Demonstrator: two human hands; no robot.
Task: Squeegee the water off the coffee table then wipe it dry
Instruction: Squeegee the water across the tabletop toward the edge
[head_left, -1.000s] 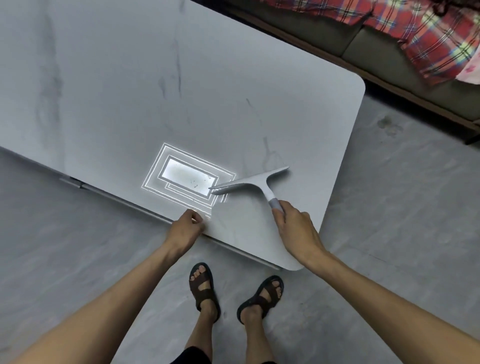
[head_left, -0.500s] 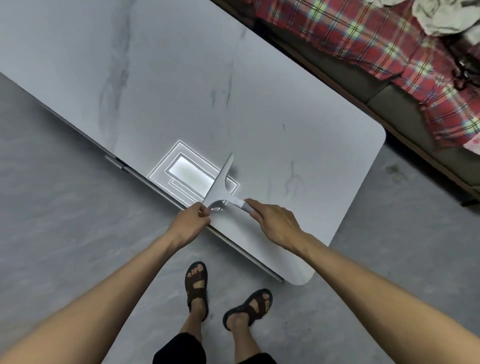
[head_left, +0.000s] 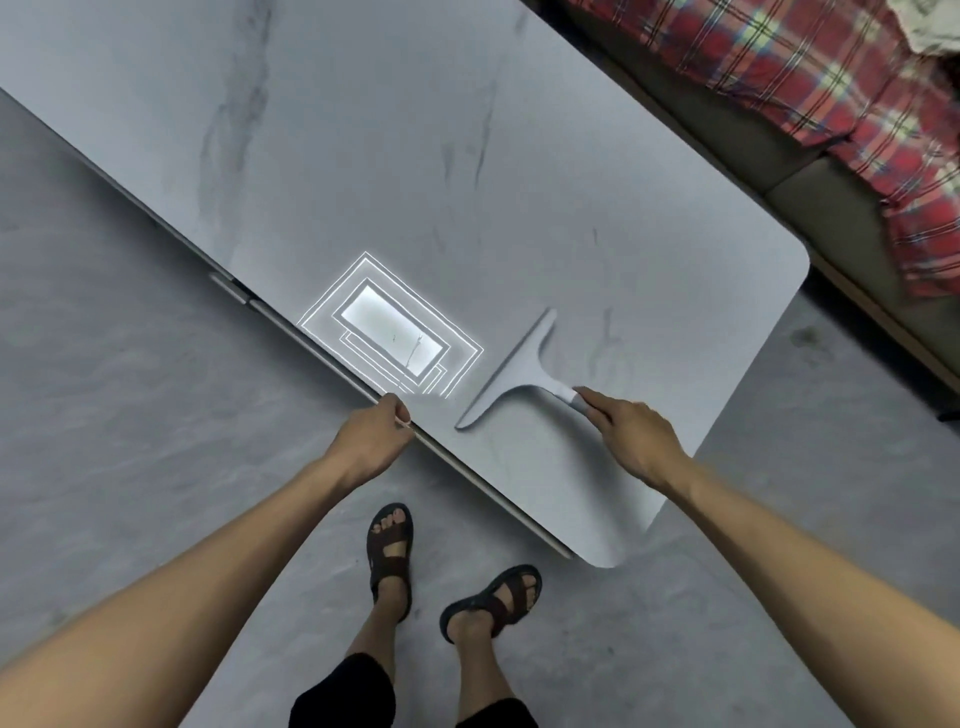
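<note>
Nearby, the squeegee (head_left: 511, 371) is grasped by the right grip (head_left: 636, 441), the bench (head_left: 363, 156) edge by the left grip (head_left: 371, 441); a plaid blanket (head_left: 831, 88) is draped over the sofa (head_left: 810, 202) beyond.

A home living room was indicated: a low, marble-look coffee table (head_left: 363, 156) was set before a sofa (head_left: 836, 223) at 2 o'clock, over which a red plaid blanket (head_left: 779, 67) was draped. A grey floor (head_left: 130, 415) was seen at 8 o'clock, and a ceiling light's reflection (head_left: 389, 332) was caught in the tabletop.

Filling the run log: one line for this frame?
right hand grips squeegee handle | blade on table | left hand grips table edge
</note>
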